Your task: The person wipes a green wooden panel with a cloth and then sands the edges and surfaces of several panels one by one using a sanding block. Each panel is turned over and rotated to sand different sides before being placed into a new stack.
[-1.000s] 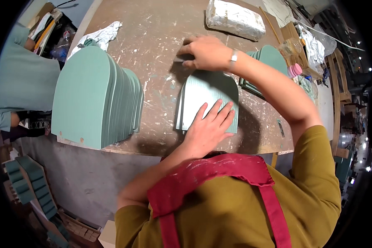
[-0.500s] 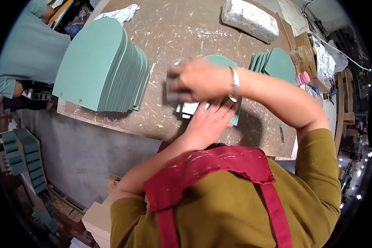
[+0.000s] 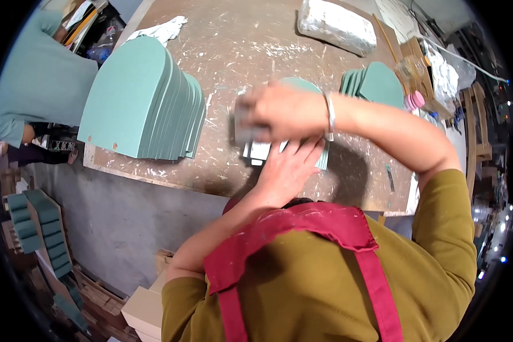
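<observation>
My left hand [image 3: 285,171] lies flat with its fingers spread on a green round-topped panel [image 3: 302,84] near the middle of the table. Over the panel's left side, my right hand [image 3: 282,111] is curled around a grey block [image 3: 243,122]. Motion smears that hand and the block, so the block's exact kind cannot be made out. Below the block, some white patches [image 3: 260,150] show beside my left fingers. My right forearm crosses above the panel and hides much of it.
A tall row of green round-topped panels [image 3: 122,97] stands at the left, a smaller group [image 3: 382,85] at the right. A wrapped white package [image 3: 336,25] and a white cloth [image 3: 159,29] lie farther back. Another person's sleeve [image 3: 45,74] is at far left.
The view has shifted slightly. My right hand and the grey block are still blurred over the panel, slightly farther right; my left hand stays flat in place.
</observation>
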{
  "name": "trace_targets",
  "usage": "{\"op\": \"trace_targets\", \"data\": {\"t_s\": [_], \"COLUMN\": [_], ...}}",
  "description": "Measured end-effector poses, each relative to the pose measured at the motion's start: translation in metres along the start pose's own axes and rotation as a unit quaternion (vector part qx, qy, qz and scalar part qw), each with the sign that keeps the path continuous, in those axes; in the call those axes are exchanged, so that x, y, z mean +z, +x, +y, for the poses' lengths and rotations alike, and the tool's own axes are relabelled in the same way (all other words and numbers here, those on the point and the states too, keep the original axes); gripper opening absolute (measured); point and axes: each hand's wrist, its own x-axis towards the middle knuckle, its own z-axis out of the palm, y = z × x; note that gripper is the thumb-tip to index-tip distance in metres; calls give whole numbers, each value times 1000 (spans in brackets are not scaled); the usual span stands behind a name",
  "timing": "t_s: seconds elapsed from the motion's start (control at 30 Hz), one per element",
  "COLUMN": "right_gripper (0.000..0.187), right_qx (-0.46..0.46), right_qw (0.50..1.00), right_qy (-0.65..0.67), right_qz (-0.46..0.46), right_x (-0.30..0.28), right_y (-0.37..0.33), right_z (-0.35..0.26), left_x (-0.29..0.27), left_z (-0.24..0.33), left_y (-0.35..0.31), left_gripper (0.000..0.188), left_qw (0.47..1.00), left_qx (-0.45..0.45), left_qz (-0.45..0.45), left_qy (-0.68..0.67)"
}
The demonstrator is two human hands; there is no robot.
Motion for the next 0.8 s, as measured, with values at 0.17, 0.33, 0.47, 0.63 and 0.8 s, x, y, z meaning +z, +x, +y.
{"op": "trace_targets", "data": {"t_s": [0.17, 0.33, 0.47, 0.63, 0.8], "right_gripper": [36, 39, 42, 41, 50], "right_qx": [219, 272, 338, 404, 331], "right_qw": [970, 961, 940, 911, 871], "right_qy": [-37, -20, -24, -67, 75], "right_qz": [100, 45, 52, 37, 356], "right_x": [-13, -7, -21, 5, -6], "right_y": [-9, -24, -30, -65, -121], "right_z": [75, 72, 80, 99, 77], "left_x": [2, -4, -1, -6, -25], "left_z": [1, 6, 0, 9, -6], "left_y": [4, 1, 1, 4, 6], "left_gripper": [60, 61, 60, 60, 58], "left_qw": [996, 995, 996, 995, 999], "left_qx": [28, 40, 28, 49, 14], "left_qz": [9, 9, 10, 2, -30], "left_qy": [82, 94, 82, 89, -26]}}
